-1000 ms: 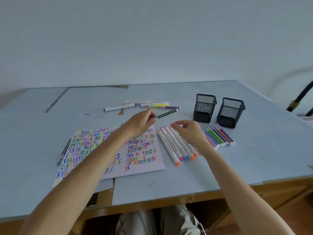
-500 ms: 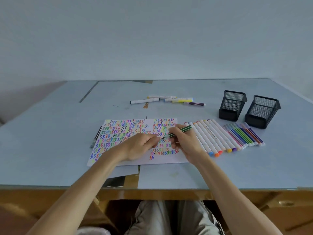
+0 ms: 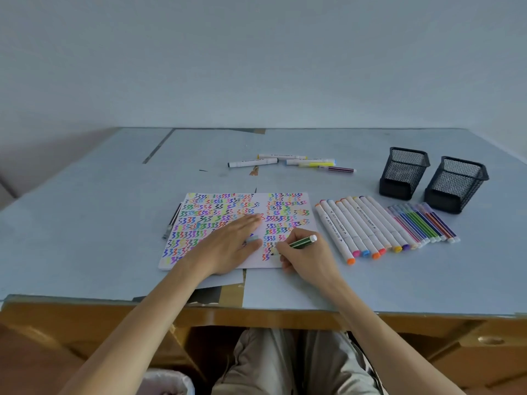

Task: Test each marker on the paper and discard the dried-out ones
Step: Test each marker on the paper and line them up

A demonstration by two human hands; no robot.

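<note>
A white paper (image 3: 288,199) covered in coloured squiggles lies in the middle of the table. My right hand (image 3: 306,252) grips a thin green striped marker (image 3: 302,242) with its tip down on the paper's lower right part. On the paper, my left hand (image 3: 228,243) lies with the fingers stretched out; a pale cap (image 3: 253,239) sits by its thumb. A row of thick white markers (image 3: 362,226) and a row of thin coloured markers (image 3: 425,223) lie right of the paper.
Several markers (image 3: 291,162) lie apart at the back of the table. Two black mesh pen cups (image 3: 405,172) (image 3: 456,183) stand at the right. A dark pen (image 3: 172,220) lies along the paper's left edge. A white bin (image 3: 165,383) sits under the table.
My left hand brought the green marker from the back down to the paper. My right hand took it; the cap came off, my left hand flattened and the tip reached the paper.
</note>
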